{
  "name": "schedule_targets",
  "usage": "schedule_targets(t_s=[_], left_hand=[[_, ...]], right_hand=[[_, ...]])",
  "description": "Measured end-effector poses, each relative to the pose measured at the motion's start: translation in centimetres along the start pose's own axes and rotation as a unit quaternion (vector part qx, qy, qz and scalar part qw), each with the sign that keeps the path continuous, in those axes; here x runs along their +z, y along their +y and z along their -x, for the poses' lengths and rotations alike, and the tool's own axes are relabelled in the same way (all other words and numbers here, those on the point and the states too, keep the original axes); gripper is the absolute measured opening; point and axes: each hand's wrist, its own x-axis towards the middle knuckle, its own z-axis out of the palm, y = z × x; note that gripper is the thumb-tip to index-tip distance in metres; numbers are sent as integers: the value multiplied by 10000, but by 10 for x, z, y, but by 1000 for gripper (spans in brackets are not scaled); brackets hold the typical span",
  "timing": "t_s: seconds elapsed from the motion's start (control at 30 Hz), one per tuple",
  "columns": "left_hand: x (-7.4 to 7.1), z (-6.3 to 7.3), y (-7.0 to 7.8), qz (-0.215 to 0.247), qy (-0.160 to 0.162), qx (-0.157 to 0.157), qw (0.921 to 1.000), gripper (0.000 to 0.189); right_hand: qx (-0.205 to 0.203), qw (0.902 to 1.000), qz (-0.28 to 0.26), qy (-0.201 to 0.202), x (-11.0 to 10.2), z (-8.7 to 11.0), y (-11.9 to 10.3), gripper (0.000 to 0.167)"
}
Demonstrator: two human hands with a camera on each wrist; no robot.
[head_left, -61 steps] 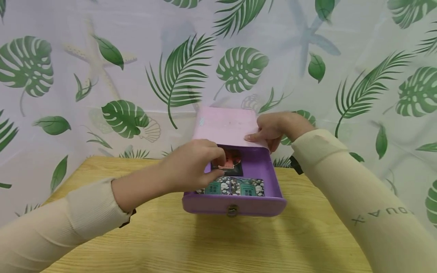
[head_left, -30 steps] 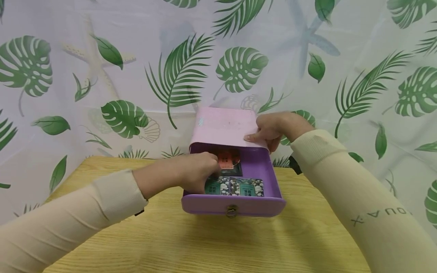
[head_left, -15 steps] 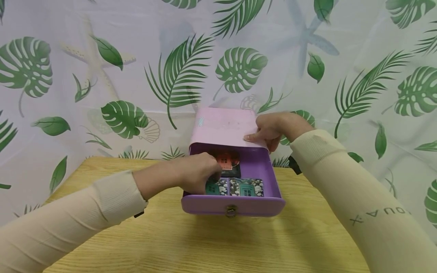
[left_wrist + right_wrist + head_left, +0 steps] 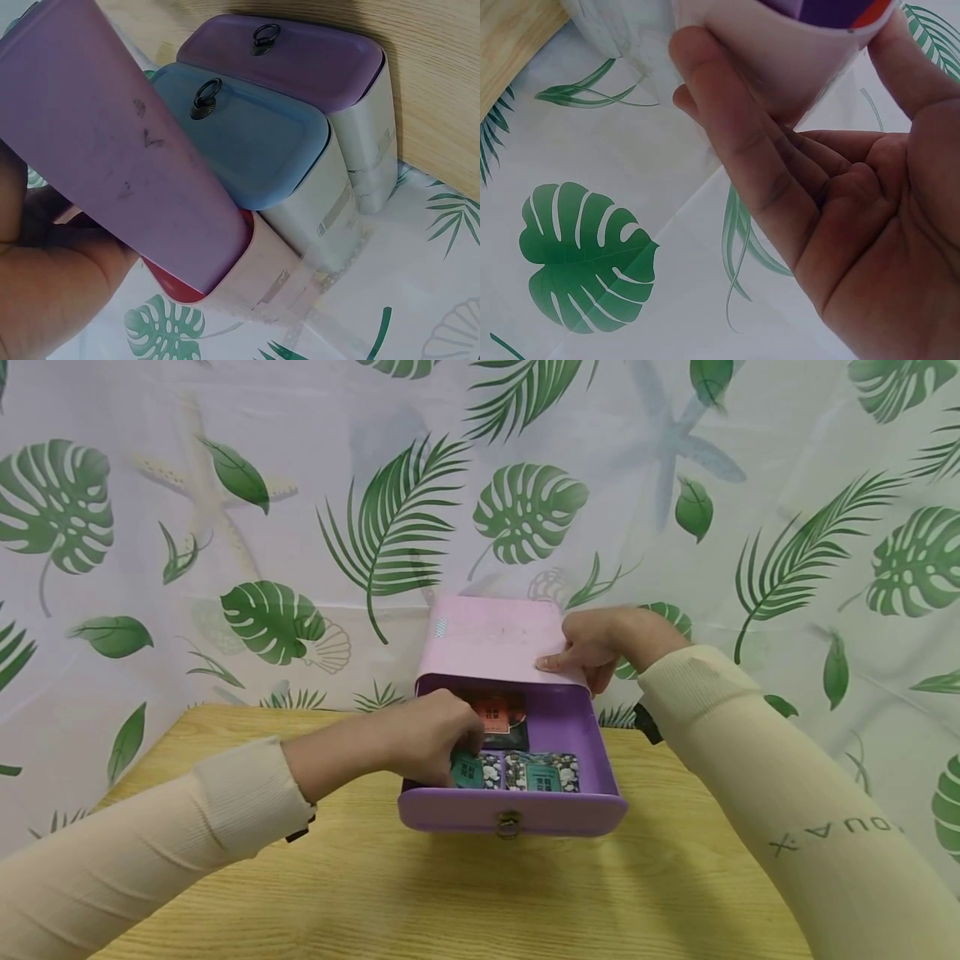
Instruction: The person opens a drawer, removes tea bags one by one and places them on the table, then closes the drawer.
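Observation:
A purple drawer (image 4: 558, 714) stands pulled out of its pale pink casing (image 4: 491, 635) in the head view. My left hand (image 4: 438, 735) reaches over the drawer's left side with curled fingers, at the left floral tea sachet (image 4: 491, 768) with a teal label; its fingertips are partly hidden. A matching tea sachet (image 4: 542, 772) lies beside it at the drawer's front, and a dark sachet (image 4: 517, 737) with an orange-red label lies behind. My right hand (image 4: 600, 643) grips the casing's right front corner, thumb on top, fingers along the side (image 4: 735, 142).
In the left wrist view, a blue drawer front (image 4: 247, 142) and a purple drawer front (image 4: 300, 64), both with ring pulls, sit in casings stacked with the open one. Around them are the wooden table (image 4: 360, 877) and a leaf-print cloth backdrop (image 4: 315, 527).
My left hand has lowered into the drawer's left side since two seconds ago. The left teal-labelled sachet has shifted and turned slightly under its fingers. My right hand keeps its place on the casing.

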Motion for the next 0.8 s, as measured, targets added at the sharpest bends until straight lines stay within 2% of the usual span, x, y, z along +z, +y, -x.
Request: schedule_targets(t_s=[0.3, 0.53, 0.8], left_hand=[[-5, 4, 1, -161, 537, 229, 9982, 46], [-16, 14, 0, -180, 1328, 478, 9898, 46], [-28, 25, -3, 15, 1660, 338, 9855, 49]], right_hand=[[57, 9998, -201, -2, 1, -1, 0, 51], [63, 9998, -181, -7, 1, -1, -1, 52], [156, 9997, -197, -13, 1, -1, -2, 53]])
